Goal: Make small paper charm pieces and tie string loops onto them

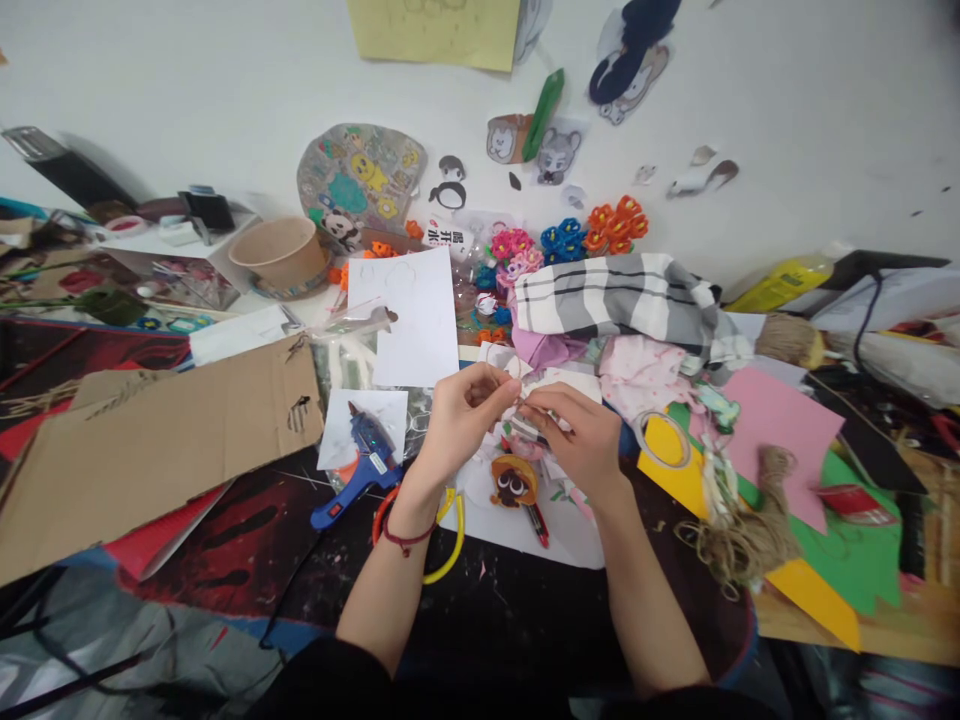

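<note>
Dark sleeves [326, 685] enter at bottom, the left hand [512, 387] and right hand [523, 402] pinched narrow at centre, any held item too small to discern, above an orange-rimmed figure [514, 481] on the cluttered dark surface [450, 625], cardboard [172, 440] left, pale wall [225, 70] behind.

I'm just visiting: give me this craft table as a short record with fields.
Hands: left hand and right hand, fingertips close together
In the grip: too small to tell
Nearest below: brown cartoon figure in a yellow hat
To the left: blue glue gun, cardboard
To the right: tape roll, twine bundle
Behind: black-and-white plaid cloth
</note>
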The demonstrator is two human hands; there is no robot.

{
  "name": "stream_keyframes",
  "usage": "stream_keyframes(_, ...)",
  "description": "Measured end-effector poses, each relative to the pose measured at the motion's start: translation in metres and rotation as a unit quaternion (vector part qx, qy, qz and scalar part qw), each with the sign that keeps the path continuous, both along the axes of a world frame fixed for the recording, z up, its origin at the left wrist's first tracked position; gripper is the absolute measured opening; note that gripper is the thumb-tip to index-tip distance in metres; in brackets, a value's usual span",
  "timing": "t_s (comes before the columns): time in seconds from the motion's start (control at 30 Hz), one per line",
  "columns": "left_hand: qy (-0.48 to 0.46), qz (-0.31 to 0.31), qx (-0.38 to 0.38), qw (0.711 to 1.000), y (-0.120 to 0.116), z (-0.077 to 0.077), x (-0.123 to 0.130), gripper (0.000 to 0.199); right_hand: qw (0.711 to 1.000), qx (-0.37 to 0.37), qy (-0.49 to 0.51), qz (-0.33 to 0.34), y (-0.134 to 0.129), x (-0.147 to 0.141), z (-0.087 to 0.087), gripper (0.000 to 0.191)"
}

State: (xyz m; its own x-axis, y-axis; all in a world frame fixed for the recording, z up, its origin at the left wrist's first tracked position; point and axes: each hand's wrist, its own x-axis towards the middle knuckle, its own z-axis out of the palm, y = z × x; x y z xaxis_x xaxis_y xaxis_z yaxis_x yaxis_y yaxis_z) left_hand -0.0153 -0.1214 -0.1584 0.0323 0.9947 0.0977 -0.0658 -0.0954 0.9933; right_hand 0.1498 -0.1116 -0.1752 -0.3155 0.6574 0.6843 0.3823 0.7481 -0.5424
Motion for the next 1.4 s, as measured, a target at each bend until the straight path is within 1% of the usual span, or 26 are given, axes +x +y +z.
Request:
stream_keyframes(0.07, -0.027, -0.006, -0.012, 1.000, -0.001, 0.002, -0.001, 0.023, 0.997, 0.070, -0.015, -0.018, -0.001, -0.001, -0.001, 0.010)
stream_keyframes(0.13, -0.056, -0.008, -0.021, 0.998, -0.002, 0.003, -0.001, 0.022, 0.992, 0.122, -0.031, -0.030, -0.003, -0.003, -0.003, 0.012)
stream_keyframes(0.27, -0.109, 0.000, -0.045, 0.993, -0.002, 0.004, -0.003, 0.020, 0.976, 0.201, -0.069, -0.048, -0.005, -0.002, -0.007, 0.017)
stream_keyframes(0.37, -0.159, 0.005, -0.073, 0.985, 0.000, 0.004, -0.013, 0.021, 0.965, 0.238, -0.094, -0.054, -0.006, 0.000, -0.010, 0.024)
stream_keyframes(0.43, -0.200, -0.015, -0.083, 0.976, 0.002, 0.005, -0.021, 0.022, 0.963, 0.241, -0.106, -0.058, -0.006, 0.001, -0.010, 0.026)
stream_keyframes(0.53, -0.283, -0.056, -0.072, 0.955, 0.004, 0.006, -0.031, 0.020, 0.966, 0.223, -0.116, -0.066, -0.005, 0.000, -0.009, 0.023)
stream_keyframes(0.63, -0.344, -0.044, -0.045, 0.937, 0.005, 0.003, -0.029, 0.018, 0.970, 0.208, -0.107, -0.062, -0.005, -0.002, -0.007, 0.020)
stream_keyframes(0.7, -0.353, -0.034, -0.034, 0.935, 0.004, 0.000, -0.024, 0.018, 0.974, 0.199, -0.087, -0.062, -0.006, -0.004, -0.006, 0.018)
stream_keyframes(0.8, -0.348, -0.042, -0.021, 0.936, 0.002, -0.002, -0.017, 0.021, 0.977, 0.189, -0.069, -0.070, -0.007, -0.004, -0.002, 0.020)
stream_keyframes(0.87, -0.353, -0.047, -0.013, 0.934, 0.001, -0.001, -0.014, 0.025, 0.976, 0.191, -0.069, -0.077, -0.008, -0.003, 0.000, 0.022)
stream_keyframes(0.97, -0.365, -0.057, -0.004, 0.929, -0.001, 0.000, -0.011, 0.035, 0.974, 0.197, -0.065, -0.092, -0.008, -0.001, 0.001, 0.019)
stream_keyframes(1.03, -0.373, -0.053, 0.005, 0.926, -0.002, 0.001, -0.009, 0.038, 0.972, 0.203, -0.063, -0.095, -0.008, 0.000, 0.001, 0.019)
stream_keyframes(1.2, -0.398, -0.018, 0.008, 0.917, -0.003, 0.004, -0.004, 0.036, 0.966, 0.224, -0.073, -0.102, -0.011, -0.001, 0.004, 0.023)
stream_keyframes(1.3, -0.399, -0.014, 0.007, 0.917, -0.004, 0.004, -0.004, 0.034, 0.963, 0.229, -0.083, -0.115, -0.013, -0.001, 0.004, 0.023)
stream_keyframes(1.4, -0.406, -0.019, 0.015, 0.914, -0.004, 0.004, -0.005, 0.029, 0.965, 0.230, -0.071, -0.108, -0.013, -0.001, 0.003, 0.025)
